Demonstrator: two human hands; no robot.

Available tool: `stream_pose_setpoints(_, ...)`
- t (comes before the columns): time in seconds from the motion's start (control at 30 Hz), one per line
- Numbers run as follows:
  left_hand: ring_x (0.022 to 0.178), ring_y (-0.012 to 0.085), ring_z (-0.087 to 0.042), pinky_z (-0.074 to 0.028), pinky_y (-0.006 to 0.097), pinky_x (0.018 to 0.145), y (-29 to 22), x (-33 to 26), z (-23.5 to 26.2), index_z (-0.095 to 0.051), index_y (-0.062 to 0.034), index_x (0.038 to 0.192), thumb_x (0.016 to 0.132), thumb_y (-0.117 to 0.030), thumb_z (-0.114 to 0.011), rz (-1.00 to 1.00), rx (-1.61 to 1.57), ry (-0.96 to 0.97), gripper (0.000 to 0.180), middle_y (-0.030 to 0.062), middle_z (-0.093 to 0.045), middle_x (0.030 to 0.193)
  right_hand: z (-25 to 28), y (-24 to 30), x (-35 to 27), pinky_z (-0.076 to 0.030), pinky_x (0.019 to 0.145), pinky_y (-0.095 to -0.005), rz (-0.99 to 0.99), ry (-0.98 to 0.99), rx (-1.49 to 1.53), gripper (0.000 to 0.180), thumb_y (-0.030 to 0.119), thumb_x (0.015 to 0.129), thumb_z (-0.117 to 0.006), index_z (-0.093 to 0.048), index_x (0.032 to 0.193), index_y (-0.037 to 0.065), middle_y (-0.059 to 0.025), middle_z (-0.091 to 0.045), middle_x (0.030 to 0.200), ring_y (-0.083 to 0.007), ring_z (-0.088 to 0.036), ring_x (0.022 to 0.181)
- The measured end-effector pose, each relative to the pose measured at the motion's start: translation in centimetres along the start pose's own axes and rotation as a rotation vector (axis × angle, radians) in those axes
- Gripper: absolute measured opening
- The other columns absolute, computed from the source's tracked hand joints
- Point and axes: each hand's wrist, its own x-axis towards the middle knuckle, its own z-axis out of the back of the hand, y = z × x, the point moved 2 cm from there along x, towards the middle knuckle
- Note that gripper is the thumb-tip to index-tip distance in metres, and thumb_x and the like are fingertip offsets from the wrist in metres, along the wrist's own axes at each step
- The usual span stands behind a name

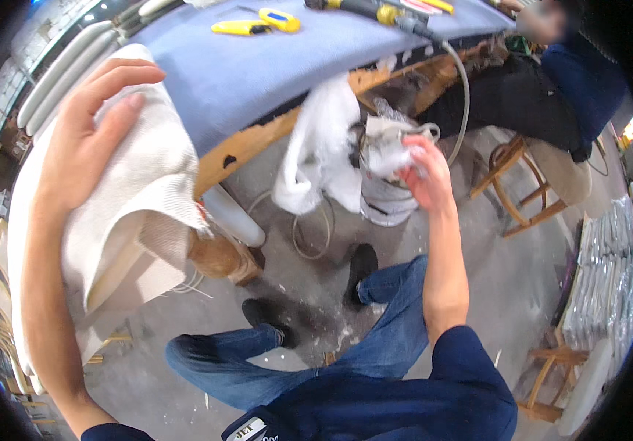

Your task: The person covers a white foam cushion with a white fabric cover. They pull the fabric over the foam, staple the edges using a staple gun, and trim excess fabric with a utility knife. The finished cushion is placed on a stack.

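Note:
My left hand [88,125] lies flat with fingers spread on a cream woven fabric [140,191] that covers a cushion or frame piece at the left. My right hand [423,173] reaches down and grips a crumpled wad of white material [386,151] at the mouth of a grey-white bucket [383,206] on the floor. A white plastic sheet [316,147] hangs from the edge of the blue-covered workbench [258,66] beside the bucket.
Two yellow utility knives [258,23] and a yellow-handled air tool with a grey hose [463,103] lie on the bench. A seated person in dark clothes [544,95] is at the upper right by wooden stools [522,191]. Stacked wrapped packs [603,272] stand at right.

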Motion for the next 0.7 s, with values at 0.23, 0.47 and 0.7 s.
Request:
stream_pose_setpoints(0.23, 0.128, 0.0354, -0.061, -0.046, 0.043, 0.11, -10.9, -1.4, -1.1, -0.056, 0.0019, 0.144, 0.085, -0.022, -0.072, -0.383, -0.199, -0.116, 0.065, 0.0207, -0.063, 0.137, -16.3, 5.9, -7.2, -0.047, 0.056, -0.0222, 0.225, 0.476, 0.03, 0.029, 0.005, 0.095, -0.073, -0.063, 0.122, 0.003, -0.0075, -0.071, 0.099, -0.0078, -0.062, 0.072)
stream_pose_setpoints(0.47, 0.1, 0.0423, -0.068, -0.056, 0.044, 0.087, -11.9, -3.6, -0.7, -0.057, 0.0027, 0.143, 0.078, 0.0, -0.065, -0.287, -0.279, -0.147, 0.065, 0.0234, -0.069, 0.115, -27.2, 9.5, -8.8, -0.047, 0.06, -0.0195, 0.38, 0.568, -0.147, 0.02, -0.001, 0.098, -0.071, -0.062, 0.115, 0.002, -0.0041, -0.068, 0.093, -0.0042, -0.061, 0.073)
stream_pose_setpoints(0.7, 0.057, 0.0261, -0.05, -0.038, 0.041, 0.052, -10.4, -4.8, 4.6, -0.068, -0.006, 0.094, 0.068, -0.017, -0.066, -0.563, 0.298, -0.145, 0.028, 0.0071, -0.048, 0.066, -28.8, 10.1, -9.5, -0.051, 0.065, -0.023, 0.29, 0.91, -0.153, 0.012, 0.001, 0.099, -0.071, -0.062, 0.107, 0.0, -0.0049, -0.067, 0.096, -0.007, -0.063, 0.076)
